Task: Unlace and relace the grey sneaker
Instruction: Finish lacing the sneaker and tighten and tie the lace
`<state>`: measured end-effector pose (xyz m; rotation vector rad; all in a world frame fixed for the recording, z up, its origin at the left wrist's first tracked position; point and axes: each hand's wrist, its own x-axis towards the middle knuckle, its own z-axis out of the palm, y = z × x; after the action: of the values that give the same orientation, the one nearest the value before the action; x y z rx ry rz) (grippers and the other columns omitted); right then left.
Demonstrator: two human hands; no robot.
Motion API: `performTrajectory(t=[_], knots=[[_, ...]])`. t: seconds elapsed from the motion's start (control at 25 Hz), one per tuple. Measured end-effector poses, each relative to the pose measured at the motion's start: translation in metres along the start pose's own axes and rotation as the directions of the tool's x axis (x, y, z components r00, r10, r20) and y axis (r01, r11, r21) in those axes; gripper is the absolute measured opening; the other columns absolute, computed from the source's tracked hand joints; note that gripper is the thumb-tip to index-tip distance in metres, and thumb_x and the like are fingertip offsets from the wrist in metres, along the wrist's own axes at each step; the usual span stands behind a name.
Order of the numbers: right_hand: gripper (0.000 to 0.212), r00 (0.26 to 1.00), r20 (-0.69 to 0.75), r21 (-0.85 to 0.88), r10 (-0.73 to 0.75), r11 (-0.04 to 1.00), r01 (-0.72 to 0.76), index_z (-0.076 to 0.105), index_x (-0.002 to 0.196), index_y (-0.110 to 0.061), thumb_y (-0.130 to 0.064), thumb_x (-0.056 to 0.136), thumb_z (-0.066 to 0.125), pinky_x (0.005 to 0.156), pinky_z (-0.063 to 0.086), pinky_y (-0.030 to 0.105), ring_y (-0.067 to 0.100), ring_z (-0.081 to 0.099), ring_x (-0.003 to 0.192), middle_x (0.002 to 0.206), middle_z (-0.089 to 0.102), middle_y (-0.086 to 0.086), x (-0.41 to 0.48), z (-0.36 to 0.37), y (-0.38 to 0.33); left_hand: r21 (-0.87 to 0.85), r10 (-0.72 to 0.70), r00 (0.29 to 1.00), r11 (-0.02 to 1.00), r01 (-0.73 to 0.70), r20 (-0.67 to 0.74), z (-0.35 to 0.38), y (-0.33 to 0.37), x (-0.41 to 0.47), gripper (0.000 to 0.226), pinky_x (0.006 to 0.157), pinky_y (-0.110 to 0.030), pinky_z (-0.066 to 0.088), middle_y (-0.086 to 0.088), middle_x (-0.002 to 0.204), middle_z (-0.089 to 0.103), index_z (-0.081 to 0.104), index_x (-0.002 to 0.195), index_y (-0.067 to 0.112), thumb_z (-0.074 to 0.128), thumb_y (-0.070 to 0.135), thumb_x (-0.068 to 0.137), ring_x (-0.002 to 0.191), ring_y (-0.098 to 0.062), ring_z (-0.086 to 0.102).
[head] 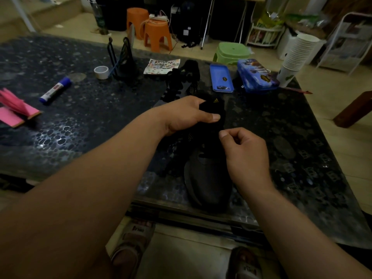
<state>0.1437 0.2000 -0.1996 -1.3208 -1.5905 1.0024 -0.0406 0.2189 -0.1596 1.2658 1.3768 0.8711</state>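
A dark grey sneaker (207,178) lies on the dark speckled table (80,127), toe toward me at the near edge. My left hand (185,115) grips the black tongue (213,109) of the sneaker, thumb on top, near a small gold logo. My right hand (243,152) sits just right of the lace area with fingers curled, thumb and forefinger pinched together; the dark lace in the pinch is too dim to make out. A second dark sneaker (185,79) lies farther back on the table.
On the table: a glue stick (55,90), pink paper (16,109), a tape roll (101,72), a black stand (120,59), a sticker sheet (161,66), a blue tin lid (221,78) and box (257,76), stacked paper cups (298,55). Stools stand beyond.
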Motion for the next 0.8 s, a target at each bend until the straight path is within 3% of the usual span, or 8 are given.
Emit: performTrajectory(t=[0.12, 0.2, 0.28, 0.36, 0.48, 0.52, 0.6, 0.8], knots=[[0.018, 0.990, 0.061, 0.116, 0.125, 0.985, -0.132, 0.077, 0.085, -0.015, -0.029, 0.095, 0.073, 0.080, 0.059, 0.047, 0.027, 0.074, 0.083, 0.084, 0.076, 0.010, 0.000, 0.001, -0.002, 0.030, -0.013, 0.999, 0.999, 0.014, -0.039, 0.002, 0.001, 0.003, 0.011, 0.071, -0.027, 0.055, 0.000, 0.076, 0.074, 0.072, 0.083, 0.013, 0.073, 0.013, 0.095, 0.073, -0.013, 0.071], [0.018, 0.974, 0.114, 0.187, 0.196, 0.958, -0.215, 0.078, 0.084, -0.011, -0.026, 0.093, 0.076, 0.082, 0.061, 0.048, 0.034, 0.075, 0.087, 0.085, 0.077, 0.015, 0.001, 0.001, -0.006, 0.082, -0.010, 0.999, 0.997, 0.015, -0.054, 0.008, 0.002, 0.003, 0.012, 0.070, -0.028, 0.055, 0.002, 0.074, 0.074, 0.072, 0.083, 0.014, 0.073, 0.014, 0.095, 0.071, -0.012, 0.070], [0.013, 0.947, 0.151, 0.298, 0.282, 0.901, -0.316, 0.077, 0.085, -0.009, -0.017, 0.094, 0.073, 0.063, 0.060, 0.028, 0.018, 0.075, 0.069, 0.074, 0.076, 0.009, 0.002, 0.002, -0.010, 0.130, 0.025, 0.997, 0.991, -0.016, -0.067, 0.011, 0.002, 0.003, 0.009, 0.071, -0.027, 0.054, 0.004, 0.077, 0.074, 0.072, 0.086, 0.016, 0.074, 0.017, 0.095, 0.073, -0.010, 0.071], [0.008, 0.913, 0.191, 0.370, 0.361, 0.835, -0.408, 0.074, 0.092, -0.007, -0.012, 0.096, 0.069, 0.042, 0.043, 0.015, 0.002, 0.059, 0.045, 0.062, 0.068, -0.001, 0.001, 0.002, -0.014, 0.163, 0.150, 0.975, 0.979, -0.124, -0.162, 0.005, 0.001, 0.000, 0.016, 0.083, -0.029, 0.056, 0.002, 0.098, 0.074, 0.069, 0.103, 0.019, 0.076, 0.029, 0.093, 0.089, -0.009, 0.071], [0.007, 0.886, 0.249, 0.358, 0.391, 0.813, -0.459, 0.074, 0.095, -0.011, -0.014, 0.096, 0.068, 0.035, 0.027, 0.015, -0.001, 0.041, 0.037, 0.056, 0.058, -0.008, 0.002, 0.000, -0.010, 0.556, 0.537, 0.752, 0.784, -0.276, -0.384, -0.007, -0.009, -0.018, 0.026, 0.096, -0.047, 0.051, 0.004, 0.109, 0.060, 0.059, 0.108, 0.028, 0.068, 0.044, 0.090, 0.100, -0.013, 0.059], [0.006, 0.882, 0.262, 0.358, 0.391, 0.810, -0.465, 0.073, 0.095, -0.012, -0.015, 0.096, 0.067, 0.035, 0.025, 0.016, 0.000, 0.038, 0.037, 0.054, 0.056, -0.009, 0.003, 0.000, -0.009, 0.686, 0.619, 0.724, 0.670, -0.284, -0.305, -0.006, -0.012, -0.026, 0.019, 0.091, -0.050, 0.050, 0.006, 0.102, 0.058, 0.060, 0.102, 0.029, 0.065, 0.044, 0.091, 0.095, -0.014, 0.057], [0.005, 0.878, 0.282, 0.375, 0.387, 0.797, -0.473, 0.071, 0.097, -0.012, -0.014, 0.097, 0.066, 0.035, 0.023, 0.016, 0.000, 0.035, 0.036, 0.050, 0.052, -0.010, 0.005, -0.002, -0.007, 0.796, 0.612, 0.785, 0.521, -0.308, -0.097, 0.005, -0.019, -0.040, 0.015, 0.083, -0.048, 0.050, 0.009, 0.090, 0.060, 0.065, 0.094, 0.028, 0.064, 0.043, 0.093, 0.090, -0.014, 0.053], [0.005, 0.869, 0.322, 0.403, 0.377, 0.776, -0.486, 0.068, 0.097, -0.011, -0.012, 0.098, 0.064, 0.035, 0.020, 0.017, 0.001, 0.031, 0.036, 0.045, 0.046, -0.011, 0.004, -0.001, -0.006, 0.824, 0.511, 0.860, 0.495, -0.276, -0.019, 0.009, -0.028, -0.040, 0.011, 0.087, -0.036, 0.045, 0.007, 0.100, 0.059, 0.071, 0.099, 0.026, 0.074, 0.034, 0.092, 0.097, -0.014, 0.045]])
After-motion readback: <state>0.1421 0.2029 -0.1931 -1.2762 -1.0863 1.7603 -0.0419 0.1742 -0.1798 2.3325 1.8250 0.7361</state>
